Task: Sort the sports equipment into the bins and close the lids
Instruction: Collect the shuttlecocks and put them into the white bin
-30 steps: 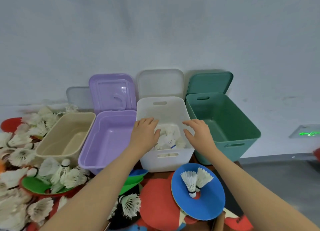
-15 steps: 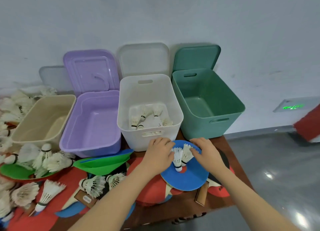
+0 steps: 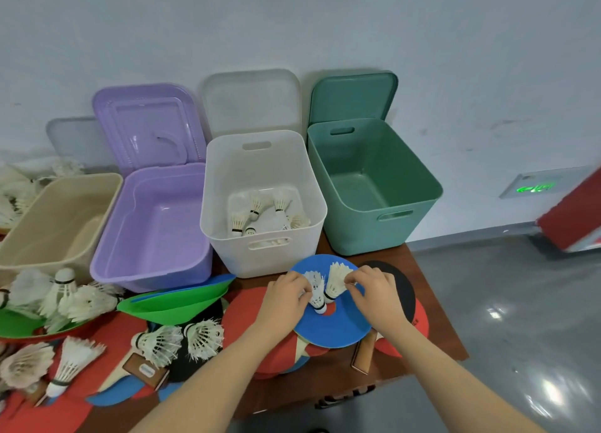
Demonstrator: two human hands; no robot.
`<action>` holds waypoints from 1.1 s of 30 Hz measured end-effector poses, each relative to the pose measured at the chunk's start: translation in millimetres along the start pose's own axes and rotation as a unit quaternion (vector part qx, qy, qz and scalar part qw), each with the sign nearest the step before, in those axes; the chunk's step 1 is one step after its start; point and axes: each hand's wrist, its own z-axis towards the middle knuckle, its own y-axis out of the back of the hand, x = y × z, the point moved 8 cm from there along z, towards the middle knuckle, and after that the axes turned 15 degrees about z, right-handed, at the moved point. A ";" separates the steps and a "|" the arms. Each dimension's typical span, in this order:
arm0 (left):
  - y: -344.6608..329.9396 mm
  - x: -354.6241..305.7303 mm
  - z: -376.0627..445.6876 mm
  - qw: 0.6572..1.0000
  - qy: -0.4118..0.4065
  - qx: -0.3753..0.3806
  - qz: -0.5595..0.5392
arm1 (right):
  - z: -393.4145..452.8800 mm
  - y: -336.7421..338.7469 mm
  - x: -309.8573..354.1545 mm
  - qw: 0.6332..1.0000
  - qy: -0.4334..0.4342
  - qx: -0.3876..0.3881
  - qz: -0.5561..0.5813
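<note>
Frankly, you are near the start — most of the job is ahead of you. Four bins stand beyond your hands, all with lids propped open against the wall: the green bin (image 3: 374,185) past your right hand holds nothing that shows, the white bin (image 3: 263,201) straight ahead holds a handful of shuttlecocks, and the purple bin (image 3: 156,224) and beige bin (image 3: 55,218) off to your left look empty (the beige floor is partly hidden). Paddles and a large heap of loose shuttlecocks (image 3: 65,296) lie left of your left arm, unsorted. Between your hands, on the blue paddle (image 3: 328,328), your left hand (image 3: 286,297) pinches one shuttlecock (image 3: 317,291) and your right hand (image 3: 374,294) pinches the other shuttlecock (image 3: 336,279) — both likely bound for the white bin.
</note>
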 end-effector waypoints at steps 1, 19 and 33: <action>5.6 -0.6 -2.1 1.000 -0.021 -0.016 -0.016 | -1.2 6.1 2.6 1.000 0.014 -0.017 0.005; 186.0 36.3 32.7 0.930 -0.052 -0.363 0.024 | 89.4 86.3 141.7 0.960 0.205 -0.175 0.078; 183.5 94.8 62.0 0.973 0.086 -0.161 0.141 | 145.6 42.1 159.7 0.981 0.178 -0.025 0.075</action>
